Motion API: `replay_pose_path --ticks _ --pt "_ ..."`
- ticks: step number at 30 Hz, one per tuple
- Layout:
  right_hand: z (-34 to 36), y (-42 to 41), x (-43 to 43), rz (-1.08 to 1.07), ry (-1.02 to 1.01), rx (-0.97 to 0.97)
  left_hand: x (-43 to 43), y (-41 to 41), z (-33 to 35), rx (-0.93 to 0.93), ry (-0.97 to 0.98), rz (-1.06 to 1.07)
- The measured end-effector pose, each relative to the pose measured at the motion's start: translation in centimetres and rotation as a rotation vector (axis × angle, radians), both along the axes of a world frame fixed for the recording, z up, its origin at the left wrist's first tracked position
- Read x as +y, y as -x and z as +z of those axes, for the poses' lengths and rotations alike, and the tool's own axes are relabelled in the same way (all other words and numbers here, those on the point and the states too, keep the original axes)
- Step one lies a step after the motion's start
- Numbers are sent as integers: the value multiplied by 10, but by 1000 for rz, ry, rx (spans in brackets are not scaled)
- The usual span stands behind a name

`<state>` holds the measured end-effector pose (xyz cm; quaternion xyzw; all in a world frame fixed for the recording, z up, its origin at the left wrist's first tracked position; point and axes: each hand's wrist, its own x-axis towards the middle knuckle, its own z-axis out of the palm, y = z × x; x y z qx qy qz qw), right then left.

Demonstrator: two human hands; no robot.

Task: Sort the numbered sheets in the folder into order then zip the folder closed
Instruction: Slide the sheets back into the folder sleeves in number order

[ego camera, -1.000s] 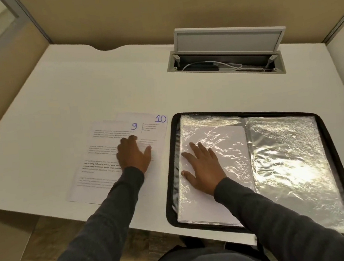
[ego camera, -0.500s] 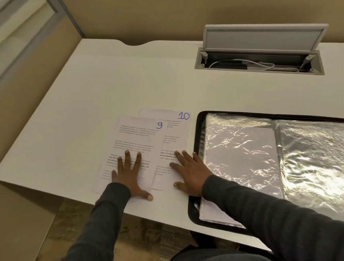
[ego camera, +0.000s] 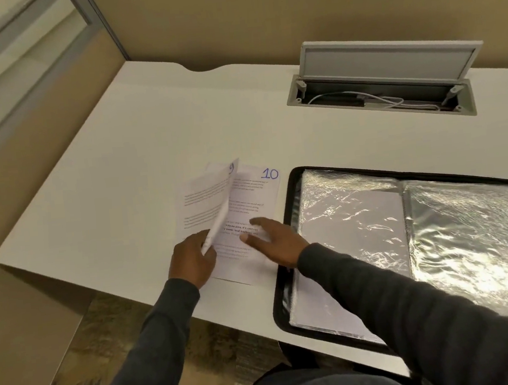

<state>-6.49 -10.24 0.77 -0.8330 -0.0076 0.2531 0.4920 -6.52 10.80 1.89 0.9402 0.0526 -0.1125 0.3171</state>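
**Sheet 9 raised at its right edge, sheet 10 flat**

- Sheet 9 (ego camera: 203, 197): lay flat half a second ago; its right edge is now lifted and curled leftward, the left part still on the desk (ego camera: 120, 174).
- Left hand (ego camera: 192, 260): was spread flat on sheet 9; now pinches the sheet's lifted near edge, fingers curled, wrist at the desk's front edge.
- Sheet 10 (ego camera: 253, 198): unmoved, flat, more of its text uncovered.
- Right hand (ego camera: 274, 241): fingers straight and spread on sheet 10's lower half, gripping nothing; slightly blurred.
- Folder (ego camera: 280, 307): open and unzipped, just right of the sheets, plastic sleeves showing
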Motion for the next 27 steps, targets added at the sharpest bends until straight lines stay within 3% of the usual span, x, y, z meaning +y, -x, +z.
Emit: replay_pose_path --ticks 4,9,12,15,19,27 --pt "26 -16 -14 -369 -449 266 -44 10 22 -92 128 -46" --pt "49 -20 -69 -551 -615 224 -107 20 28 -181 96 -300" --pt "48 -13 -111 -583 -449 122 -152 24 24 -160 -32 -442" --pt "50 -2 -160 -538 -109 -17 -197 30 21 -73 -92 -537" --pt "58 12 -236 -522 221 -88 -257 43 12 -203 -30 -661" --pt "69 27 -375 -607 525 -245 -390 44 -28 -162 -113 -924"
